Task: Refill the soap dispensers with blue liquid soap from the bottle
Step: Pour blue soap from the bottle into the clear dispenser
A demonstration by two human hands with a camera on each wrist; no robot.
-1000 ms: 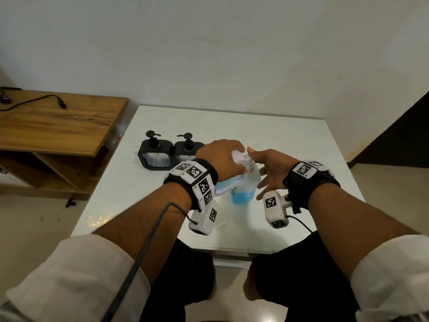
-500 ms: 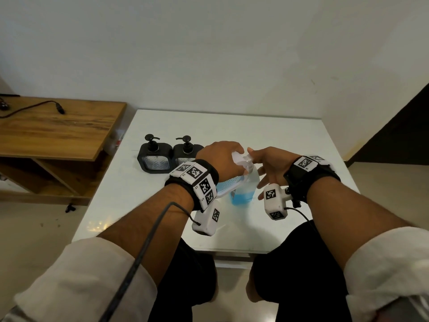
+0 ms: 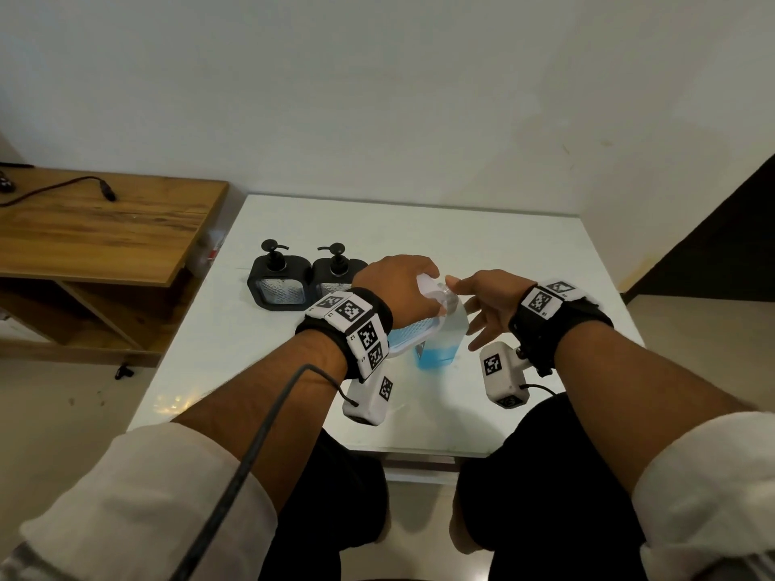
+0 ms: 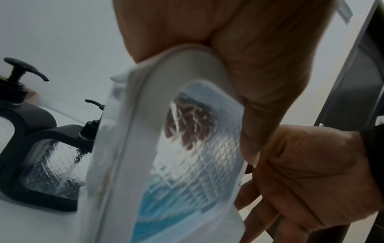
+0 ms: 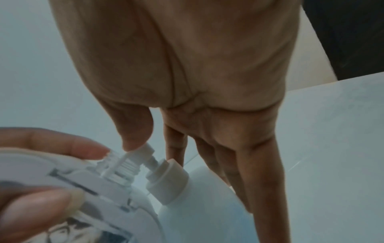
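Observation:
My left hand [image 3: 398, 283] grips a white soap dispenser [image 3: 413, 333] by its top and holds it tilted over the white table [image 3: 461, 228]. Blue liquid shows behind its ribbed window [image 4: 187, 172]. A clear bottle [image 3: 442, 350] with blue soap in its lower part stands right beside it, its white cap [image 5: 166, 180] on. My right hand [image 3: 486, 299] has its thumb tip on the dispenser's white pump head [image 5: 148, 150], the forefinger close behind it and the other fingers straight. Two black dispensers [image 3: 276, 283] [image 3: 337, 274] stand side by side at the left.
A wooden desk [image 3: 96, 232] with a cable lying on it stands left of the table. A wall runs behind the table, and a dark opening is on the right. My knees are at the table's near edge.
Both hands, the dispenser and the bottle stay almost where they were; the view has only shifted slightly.

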